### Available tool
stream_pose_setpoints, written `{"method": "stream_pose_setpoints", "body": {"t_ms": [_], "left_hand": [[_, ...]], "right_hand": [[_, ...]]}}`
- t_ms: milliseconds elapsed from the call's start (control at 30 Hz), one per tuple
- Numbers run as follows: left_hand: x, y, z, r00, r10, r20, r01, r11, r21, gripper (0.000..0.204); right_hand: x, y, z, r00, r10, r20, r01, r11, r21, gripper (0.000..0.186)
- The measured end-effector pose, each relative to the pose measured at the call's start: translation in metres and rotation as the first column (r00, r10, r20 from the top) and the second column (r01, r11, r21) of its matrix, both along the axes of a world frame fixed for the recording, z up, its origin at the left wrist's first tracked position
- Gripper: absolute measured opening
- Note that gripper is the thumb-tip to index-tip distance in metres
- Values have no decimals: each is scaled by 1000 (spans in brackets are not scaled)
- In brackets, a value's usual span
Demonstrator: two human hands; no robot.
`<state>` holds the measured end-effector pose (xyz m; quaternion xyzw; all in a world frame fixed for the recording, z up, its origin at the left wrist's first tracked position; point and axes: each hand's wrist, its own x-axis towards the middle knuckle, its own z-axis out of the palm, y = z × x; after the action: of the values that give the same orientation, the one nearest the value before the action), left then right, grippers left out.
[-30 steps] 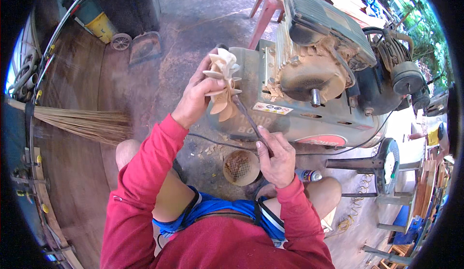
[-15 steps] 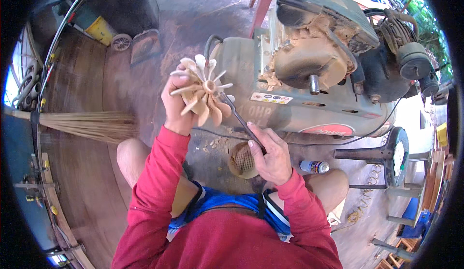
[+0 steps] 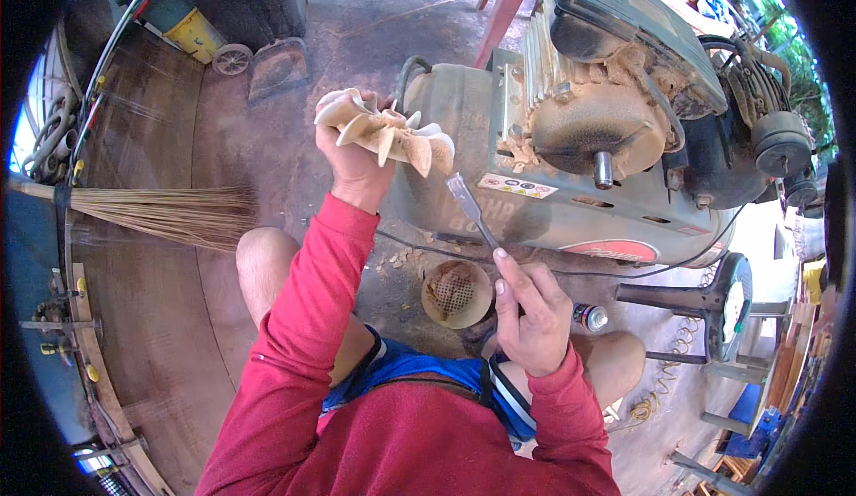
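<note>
My left hand (image 3: pixel 357 164) is closed round one side of a pale cooling fan (image 3: pixel 401 142), whose curved blades are coated in brown dust. The fan is tilted, its blade edges turned toward me. In my right hand (image 3: pixel 537 318) is a slim dark-handled tool (image 3: pixel 478 215) with a flat, pale tip; whether that tip is a brush or a scraper I cannot tell. The tip is just below and right of the fan, apart from it. Behind both hands lies an air compressor (image 3: pixel 446 139), its dusty motor (image 3: pixel 593 126) showing a bare metal shaft (image 3: pixel 604 170).
A round perforated cover (image 3: pixel 456 293) with debris in it sits on the floor between my legs. By my right knee are a can (image 3: pixel 590 317) and a dark stool-like stand (image 3: pixel 727 291). A straw broom (image 3: pixel 165 213) lies left, a dustpan (image 3: pixel 279 70) beyond. A black cable (image 3: pixel 571 271) crosses the floor.
The fan has tipped from facing me to nearly edge-on and risen slightly. My right hand has drawn the tool back from its hub, toward the lower right.
</note>
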<state>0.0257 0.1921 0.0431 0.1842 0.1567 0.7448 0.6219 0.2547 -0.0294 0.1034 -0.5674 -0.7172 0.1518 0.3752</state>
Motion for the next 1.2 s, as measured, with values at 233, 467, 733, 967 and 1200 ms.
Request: {"method": "stream_pose_setpoints", "body": {"t_ms": [233, 467, 733, 967, 1200], "left_hand": [[9, -8, 23, 987, -32, -155, 34, 999, 8, 31], [0, -3, 11, 973, -193, -129, 202, 978, 59, 48], [0, -3, 15, 967, -166, -193, 167, 986, -14, 53], [2, -2, 18, 968, -214, -133, 220, 975, 34, 46], [-9, 5, 14, 960, -257, -114, 265, 962, 59, 41]], "right_hand": [[-1, 4, 6, 995, -63, 80, 63, 998, 2, 52], [1, -1, 17, 998, -37, 52, 40, 998, -53, 52], [-1, -4, 29, 982, -61, 178, 64, 998, -10, 55], [0, -3, 31, 985, -50, 167, 56, 998, -34, 56], [-3, 10, 33, 987, -31, 156, 36, 999, -29, 55]]}}
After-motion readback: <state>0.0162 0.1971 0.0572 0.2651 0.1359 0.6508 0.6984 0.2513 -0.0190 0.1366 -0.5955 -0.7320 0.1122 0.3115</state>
